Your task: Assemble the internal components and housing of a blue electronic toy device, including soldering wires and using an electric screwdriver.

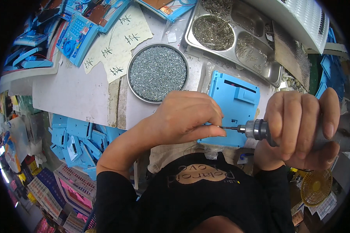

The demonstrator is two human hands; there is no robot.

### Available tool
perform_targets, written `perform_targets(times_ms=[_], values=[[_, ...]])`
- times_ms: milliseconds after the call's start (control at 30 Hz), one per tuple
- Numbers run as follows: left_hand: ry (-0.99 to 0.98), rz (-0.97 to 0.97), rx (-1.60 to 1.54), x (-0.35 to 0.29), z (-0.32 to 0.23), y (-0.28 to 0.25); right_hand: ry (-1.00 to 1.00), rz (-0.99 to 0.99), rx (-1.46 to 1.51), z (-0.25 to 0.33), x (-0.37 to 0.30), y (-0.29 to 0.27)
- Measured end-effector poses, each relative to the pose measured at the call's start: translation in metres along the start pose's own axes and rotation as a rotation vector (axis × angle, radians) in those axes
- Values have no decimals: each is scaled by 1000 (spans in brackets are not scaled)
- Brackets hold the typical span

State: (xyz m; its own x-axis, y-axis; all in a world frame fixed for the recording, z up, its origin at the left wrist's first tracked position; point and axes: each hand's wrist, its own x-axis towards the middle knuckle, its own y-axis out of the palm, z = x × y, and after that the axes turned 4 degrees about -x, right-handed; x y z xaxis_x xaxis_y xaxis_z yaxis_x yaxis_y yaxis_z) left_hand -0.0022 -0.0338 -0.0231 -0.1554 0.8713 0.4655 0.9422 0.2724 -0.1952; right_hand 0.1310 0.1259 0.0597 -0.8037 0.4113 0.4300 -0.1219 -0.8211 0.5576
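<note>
My right hand is wrapped round an electric screwdriver, held level with its thin bit pointing left. At the bit's tip, the thumb and forefinger of my left hand are pinched together. Whatever they hold there is too small to make out. Behind and below the bit lies a light blue plastic casing with a dark slot near its far edge and a raised block. Its near left part is hidden by my left hand. A round metal bowl full of small silvery screws stands just beyond my left wrist.
At the far right sits a steel compartment tray with small metal parts. Blue toy casings pile up at the far left, beside a marked paper sheet. More blue casings lie left of my left forearm. A yellow fan is at lower right.
</note>
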Motion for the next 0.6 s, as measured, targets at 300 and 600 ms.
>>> perform_targets(times_ms=[300,600], values=[[76,99,100,2,-5,3,224,87,-273,20,-2,1],[-109,134,-107,-1,-3,-2,180,80,-297,16,-3,-1]])
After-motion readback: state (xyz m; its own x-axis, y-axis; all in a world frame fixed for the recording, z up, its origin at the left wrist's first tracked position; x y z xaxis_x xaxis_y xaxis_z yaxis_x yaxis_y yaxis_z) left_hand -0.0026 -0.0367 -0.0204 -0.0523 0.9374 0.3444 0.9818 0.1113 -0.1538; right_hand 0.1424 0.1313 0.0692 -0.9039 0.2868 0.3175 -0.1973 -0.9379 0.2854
